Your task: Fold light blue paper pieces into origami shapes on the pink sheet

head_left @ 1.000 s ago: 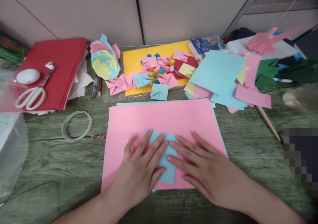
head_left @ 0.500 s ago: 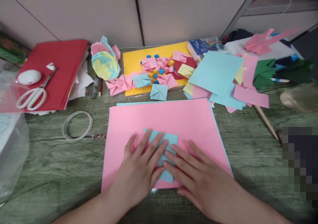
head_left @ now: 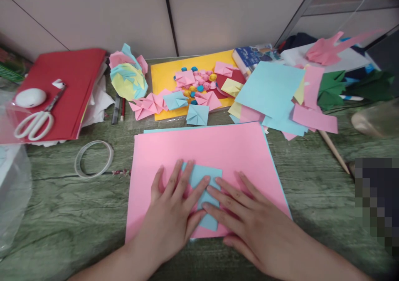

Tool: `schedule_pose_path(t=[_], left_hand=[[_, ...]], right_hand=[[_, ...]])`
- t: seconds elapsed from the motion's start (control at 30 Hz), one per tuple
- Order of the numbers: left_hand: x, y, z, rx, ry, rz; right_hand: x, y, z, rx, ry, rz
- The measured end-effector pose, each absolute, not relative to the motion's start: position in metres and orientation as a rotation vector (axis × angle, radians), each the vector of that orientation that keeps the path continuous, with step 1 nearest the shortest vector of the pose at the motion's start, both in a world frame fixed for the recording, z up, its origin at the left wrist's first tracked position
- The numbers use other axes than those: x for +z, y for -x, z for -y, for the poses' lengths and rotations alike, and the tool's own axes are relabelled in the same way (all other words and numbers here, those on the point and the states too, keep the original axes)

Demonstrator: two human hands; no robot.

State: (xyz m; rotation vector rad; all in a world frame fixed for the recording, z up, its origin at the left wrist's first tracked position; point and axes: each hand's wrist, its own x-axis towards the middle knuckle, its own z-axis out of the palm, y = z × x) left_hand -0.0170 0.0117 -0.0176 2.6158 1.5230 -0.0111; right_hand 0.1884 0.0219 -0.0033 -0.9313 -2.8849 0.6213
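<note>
The small blue paper (head_left: pixel 205 171) lies on the pink sheet (head_left: pixel 193 144), near the middle of our scene! Our left hand (head_left: pixel 170 214) rests over its left side, our right hand (head_left: pixel 262 223) has fingertips on it from the right, and both show a flat, unclenched grip, fingers splayed. We see it all on a green tabletop (head_left: pixel 314 181). To the left, a ring of tape (head_left: pixel 77 158); farther left, scissors (head_left: pixel 50 110) atop red sheets (head_left: pixel 75 73)! Far side, folded pieces (head_left: pixel 184 78) crowd a yellow sheet (head_left: pixel 165 75); far right, a large blue sheet (head_left: pixel 268 87).
</note>
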Motion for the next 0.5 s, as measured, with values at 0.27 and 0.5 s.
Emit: schedule_pose_path(t=[0.27,0.5], left_hand=[[-0.018,0.018,-0.012,-0.029,-2.628,-1.524],[-0.018,0.019,-0.012,-0.047,-2.632,-1.534]], right_hand=[[-0.012,-0.187,-0.023,0.499,0.867,2.858],[-0.021,-0.183,-0.020,0.401,0.891,2.871]])
